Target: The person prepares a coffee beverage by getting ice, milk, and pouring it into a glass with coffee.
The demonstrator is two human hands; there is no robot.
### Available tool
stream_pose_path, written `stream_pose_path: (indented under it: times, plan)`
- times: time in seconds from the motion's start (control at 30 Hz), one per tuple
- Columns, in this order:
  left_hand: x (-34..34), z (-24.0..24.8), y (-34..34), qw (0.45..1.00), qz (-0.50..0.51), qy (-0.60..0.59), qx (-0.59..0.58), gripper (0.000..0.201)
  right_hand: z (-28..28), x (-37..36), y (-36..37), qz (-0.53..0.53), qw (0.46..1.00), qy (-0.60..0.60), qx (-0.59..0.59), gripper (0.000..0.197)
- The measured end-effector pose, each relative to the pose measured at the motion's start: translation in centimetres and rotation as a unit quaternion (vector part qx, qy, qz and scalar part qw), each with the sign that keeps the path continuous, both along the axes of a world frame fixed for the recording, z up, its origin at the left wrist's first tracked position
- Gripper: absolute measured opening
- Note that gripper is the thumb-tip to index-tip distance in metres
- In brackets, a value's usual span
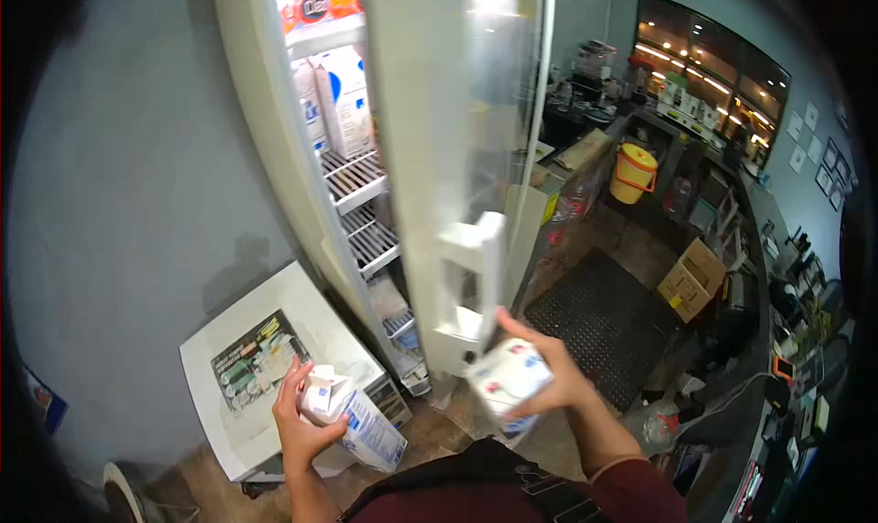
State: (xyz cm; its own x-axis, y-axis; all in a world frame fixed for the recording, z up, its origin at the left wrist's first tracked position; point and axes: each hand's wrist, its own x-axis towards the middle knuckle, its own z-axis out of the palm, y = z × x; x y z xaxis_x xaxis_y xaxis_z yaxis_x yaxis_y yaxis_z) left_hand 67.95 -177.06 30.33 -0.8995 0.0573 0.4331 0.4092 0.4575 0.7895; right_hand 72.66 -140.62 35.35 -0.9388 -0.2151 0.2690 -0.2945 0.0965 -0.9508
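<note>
My left hand [302, 422] is closed round the upper part of a white and blue carton [373, 432], tilted beside the white box-shaped unit. In my right hand [553, 377] is a second white carton [509, 377] with red and blue marks, its end turned toward me and slightly blurred. That hand is close to the white handle [489, 249] of the refrigerator door [421, 157]; whether it touches the handle I cannot tell. The door stands ajar. On a wire shelf [352, 183] inside are more white and blue cartons [346, 107], and orange packages [315, 9] sit above them.
A white unit [338, 336] with a dark printed panel [261, 358] stands at the left against the wall. Farther right are a black floor mat [599, 317], a cardboard box [692, 281] and a yellow bucket [633, 173]. A cluttered counter [773, 276] runs along the right side.
</note>
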Motion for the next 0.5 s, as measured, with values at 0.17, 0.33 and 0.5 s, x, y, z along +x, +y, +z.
stream_pose_path:
  times: [0.17,0.33,0.5]
  plan:
    - [-0.9,-1.0,-0.8,0.999,-0.014,-0.036,0.013,0.082,-1.3,-7.3,-5.3,0.034,0.998,0.045,0.015,0.11]
    - [-1.0,-1.8,-1.2,0.998,-0.013,-0.06,0.007,0.084,-2.3,-14.0,-9.9,-0.036,0.982,0.181,0.051,0.108]
    - [-1.8,-2.9,-0.4,0.995,0.006,-0.093,0.029,0.084,-4.1,-16.6,-12.1,-0.139,0.956,0.26,0.007,0.102]
